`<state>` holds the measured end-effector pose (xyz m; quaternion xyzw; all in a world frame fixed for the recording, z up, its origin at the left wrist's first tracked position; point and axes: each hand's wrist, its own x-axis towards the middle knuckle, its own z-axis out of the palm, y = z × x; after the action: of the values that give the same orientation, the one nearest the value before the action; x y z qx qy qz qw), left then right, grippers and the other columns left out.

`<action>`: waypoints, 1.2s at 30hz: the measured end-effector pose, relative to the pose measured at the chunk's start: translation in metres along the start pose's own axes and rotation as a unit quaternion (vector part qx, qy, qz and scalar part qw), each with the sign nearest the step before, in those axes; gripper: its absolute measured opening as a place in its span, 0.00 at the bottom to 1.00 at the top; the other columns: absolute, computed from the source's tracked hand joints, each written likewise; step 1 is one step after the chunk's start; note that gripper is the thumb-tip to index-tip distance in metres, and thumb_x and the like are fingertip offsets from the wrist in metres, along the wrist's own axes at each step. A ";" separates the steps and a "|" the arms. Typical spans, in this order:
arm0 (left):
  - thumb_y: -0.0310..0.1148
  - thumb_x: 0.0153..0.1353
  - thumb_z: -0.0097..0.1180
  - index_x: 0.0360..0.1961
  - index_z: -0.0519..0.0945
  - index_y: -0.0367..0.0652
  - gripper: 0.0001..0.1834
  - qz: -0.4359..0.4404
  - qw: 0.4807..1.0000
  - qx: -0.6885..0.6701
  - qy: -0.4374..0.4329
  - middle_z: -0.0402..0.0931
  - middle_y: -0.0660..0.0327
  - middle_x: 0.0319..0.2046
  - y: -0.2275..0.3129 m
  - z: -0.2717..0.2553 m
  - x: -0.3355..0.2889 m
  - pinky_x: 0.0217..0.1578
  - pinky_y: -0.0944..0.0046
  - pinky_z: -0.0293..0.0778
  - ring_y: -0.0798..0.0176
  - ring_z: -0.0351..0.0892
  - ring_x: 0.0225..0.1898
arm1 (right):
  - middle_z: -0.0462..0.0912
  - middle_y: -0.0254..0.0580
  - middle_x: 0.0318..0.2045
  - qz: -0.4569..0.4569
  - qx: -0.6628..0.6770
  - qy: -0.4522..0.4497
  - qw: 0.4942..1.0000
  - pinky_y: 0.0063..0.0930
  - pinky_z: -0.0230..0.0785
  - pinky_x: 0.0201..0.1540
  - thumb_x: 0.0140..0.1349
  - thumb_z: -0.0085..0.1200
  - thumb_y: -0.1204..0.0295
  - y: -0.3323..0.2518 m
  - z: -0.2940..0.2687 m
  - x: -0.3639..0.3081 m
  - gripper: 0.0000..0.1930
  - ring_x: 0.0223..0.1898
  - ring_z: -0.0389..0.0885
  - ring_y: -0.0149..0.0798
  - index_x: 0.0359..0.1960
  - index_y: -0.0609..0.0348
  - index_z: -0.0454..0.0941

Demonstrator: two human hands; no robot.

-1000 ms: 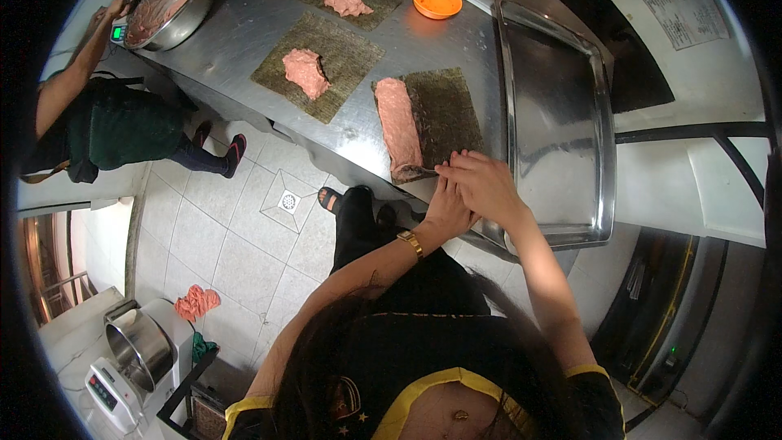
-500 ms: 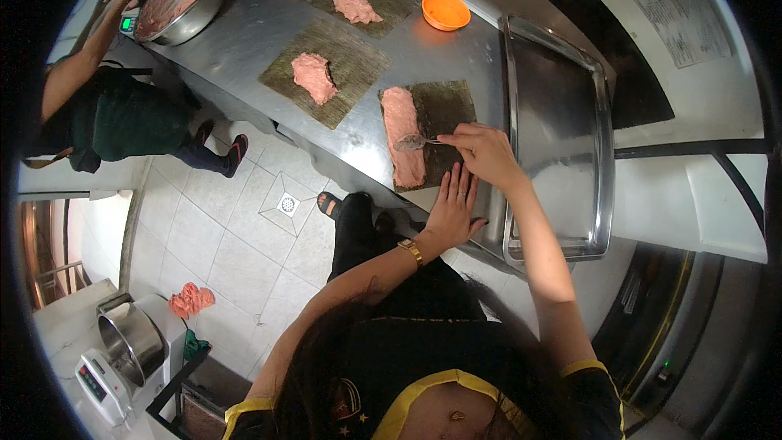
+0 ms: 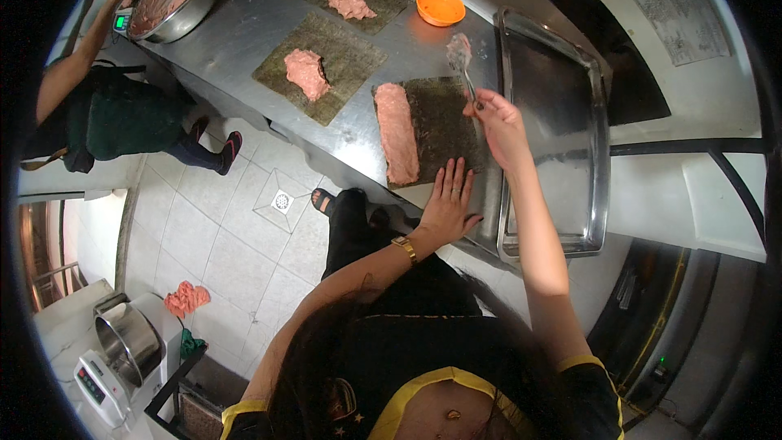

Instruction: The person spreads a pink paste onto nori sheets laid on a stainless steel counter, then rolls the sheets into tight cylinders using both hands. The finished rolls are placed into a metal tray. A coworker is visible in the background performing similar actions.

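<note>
The sheet (image 3: 444,118), probably brittle, is best held by its edges: left hand (image 3: 445,209) spread at five o'clock, right hand (image 3: 502,126) pinching spoon (image 3: 462,59).

Dark green sheets (image 3: 444,118): four, on one counter (image 3: 224,57). Pink paste: three mounds (image 3: 306,73) plus one long strip (image 3: 397,134), so one portion per sheet. One spoon (image 3: 467,83). One orange bowl (image 3: 441,10), one big metal bowl (image 3: 194,18), one metal tray (image 3: 555,159). Wearer's hands: two, one left hand (image 3: 448,205), one right hand (image 3: 500,125). Co-workers (image 3: 134,118): one.
</note>
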<state>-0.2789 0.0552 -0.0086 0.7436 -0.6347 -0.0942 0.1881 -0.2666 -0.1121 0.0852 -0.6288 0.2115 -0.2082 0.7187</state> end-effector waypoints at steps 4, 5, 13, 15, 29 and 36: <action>0.59 0.63 0.42 0.67 0.53 0.30 0.45 0.031 0.999 -0.001 0.030 0.39 0.38 0.70 -0.006 -0.005 0.005 0.69 0.42 0.33 0.36 0.33 0.71 | 0.81 0.39 0.34 0.035 -0.119 -0.075 0.989 0.24 0.68 0.45 0.62 0.45 0.83 0.002 -0.017 -0.017 0.12 0.39 0.77 0.30 0.46 0.62 0.77; 0.59 0.63 0.42 0.67 0.53 0.30 0.45 0.034 0.998 0.002 0.044 0.39 0.38 0.70 -0.010 -0.006 0.006 0.69 0.42 0.34 0.37 0.33 0.72 | 0.81 0.39 0.35 0.035 -0.216 -0.068 0.973 0.26 0.70 0.44 0.62 0.45 0.82 0.000 -0.015 -0.021 0.13 0.38 0.78 0.31 0.46 0.59 0.77; 0.58 0.64 0.40 0.65 0.58 0.28 0.42 -0.019 0.998 -0.007 -0.059 0.53 0.40 0.66 -0.014 -0.014 0.015 0.68 0.42 0.37 0.39 0.44 0.70 | 0.80 0.38 0.34 -0.132 -0.610 -0.176 0.761 0.37 0.74 0.39 0.58 0.48 0.76 -0.008 0.015 -0.049 0.15 0.38 0.80 0.46 0.45 0.51 0.80; 0.58 0.64 0.40 0.64 0.58 0.29 0.42 -0.014 0.999 -0.011 -0.026 0.53 0.40 0.66 -0.015 -0.011 0.013 0.68 0.42 0.37 0.39 0.45 0.70 | 0.78 0.38 0.31 -0.167 -0.626 -0.181 0.740 0.37 0.74 0.37 0.56 0.49 0.74 0.002 0.017 -0.039 0.15 0.36 0.80 0.44 0.45 0.50 0.81; 0.59 0.63 0.42 0.66 0.56 0.31 0.43 -0.022 0.998 -0.020 0.050 0.43 0.42 0.70 -0.013 -0.014 0.014 0.69 0.45 0.37 0.42 0.39 0.72 | 0.80 0.39 0.28 -0.210 -0.679 -0.140 0.690 0.40 0.73 0.33 0.55 0.52 0.77 0.007 0.020 0.073 0.12 0.33 0.81 0.46 0.38 0.50 0.84; 0.59 0.63 0.41 0.67 0.55 0.31 0.44 -0.021 0.999 -0.017 0.042 0.42 0.42 0.70 -0.016 -0.010 0.011 0.69 0.45 0.36 0.42 0.38 0.72 | 0.79 0.42 0.29 -0.202 -0.652 -0.132 0.719 0.39 0.72 0.34 0.54 0.52 0.76 -0.014 0.032 0.072 0.12 0.31 0.80 0.49 0.39 0.52 0.84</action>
<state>-0.2581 0.0477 -0.0047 0.7570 -0.6086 -0.0774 0.2249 -0.1895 -0.1280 0.0999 -0.9908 0.0660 -0.0741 0.0923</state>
